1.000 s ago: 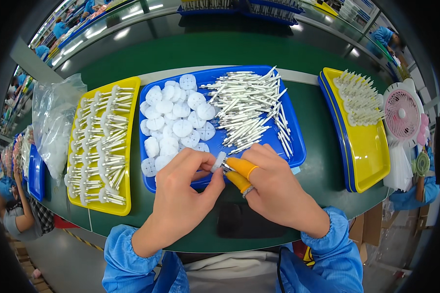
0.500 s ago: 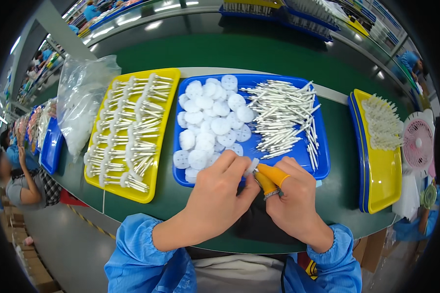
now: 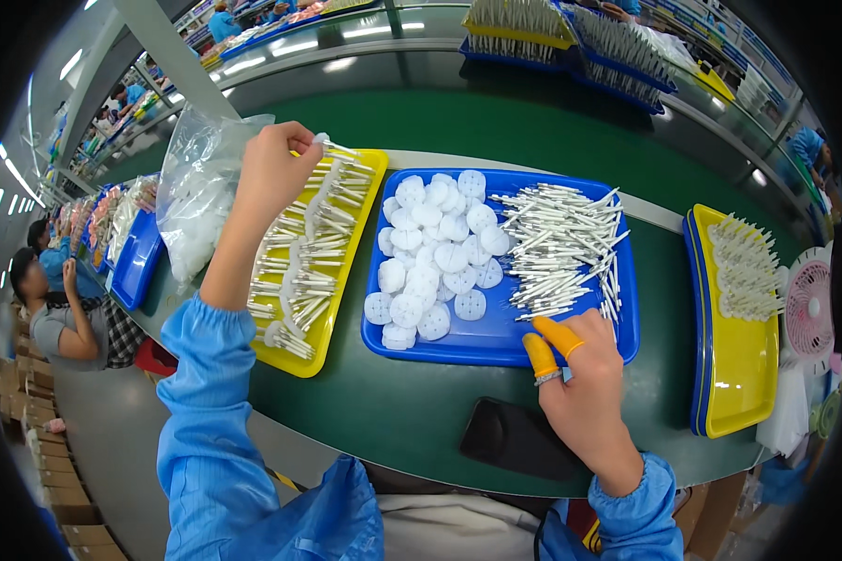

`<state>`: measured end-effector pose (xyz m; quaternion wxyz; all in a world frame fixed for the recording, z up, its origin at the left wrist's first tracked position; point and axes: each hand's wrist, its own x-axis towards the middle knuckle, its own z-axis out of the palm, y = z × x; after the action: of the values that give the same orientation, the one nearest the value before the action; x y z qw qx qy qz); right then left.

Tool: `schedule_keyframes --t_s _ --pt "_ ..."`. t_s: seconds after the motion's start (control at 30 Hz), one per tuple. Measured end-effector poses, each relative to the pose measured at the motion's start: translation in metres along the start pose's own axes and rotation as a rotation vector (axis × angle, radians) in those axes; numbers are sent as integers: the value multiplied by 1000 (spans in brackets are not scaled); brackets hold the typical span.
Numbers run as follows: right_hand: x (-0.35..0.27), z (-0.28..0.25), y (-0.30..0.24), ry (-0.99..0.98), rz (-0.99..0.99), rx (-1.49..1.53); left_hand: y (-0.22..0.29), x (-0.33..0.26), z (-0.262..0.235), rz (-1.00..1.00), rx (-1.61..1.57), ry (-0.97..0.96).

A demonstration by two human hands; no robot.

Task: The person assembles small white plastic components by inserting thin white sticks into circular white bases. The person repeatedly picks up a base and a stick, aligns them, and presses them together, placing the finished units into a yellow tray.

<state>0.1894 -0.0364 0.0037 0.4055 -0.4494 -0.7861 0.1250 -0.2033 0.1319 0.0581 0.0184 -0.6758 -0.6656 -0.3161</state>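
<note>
Yellow tray (image 3: 339,309) at nine o'clock largely filled with assembled sticks, left hand (image 3: 273,166) pinching one more (image 3: 339,148) above its far end; right hand (image 3: 585,374), fingers together and empty, at blue tray (image 3: 496,344) holding many loose discs (image 3: 435,252) and sticks (image 3: 557,248).
</note>
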Motion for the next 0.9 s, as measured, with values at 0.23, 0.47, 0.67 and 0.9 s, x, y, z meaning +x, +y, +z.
schedule_keyframes --t_s 0.23,0.47,0.67,0.9 --pt "-2 -4 6 -39 54 -48 -10 17 27 -134 7 -254" --pt "4 -15 9 -20 52 -89 -21 8 19 -32 16 -144" --pt "10 -40 38 -91 158 -169 92 -68 11 191 -188 -271" --pt "17 -28 41 -292 60 -189 146 -130 40 575 109 -363"
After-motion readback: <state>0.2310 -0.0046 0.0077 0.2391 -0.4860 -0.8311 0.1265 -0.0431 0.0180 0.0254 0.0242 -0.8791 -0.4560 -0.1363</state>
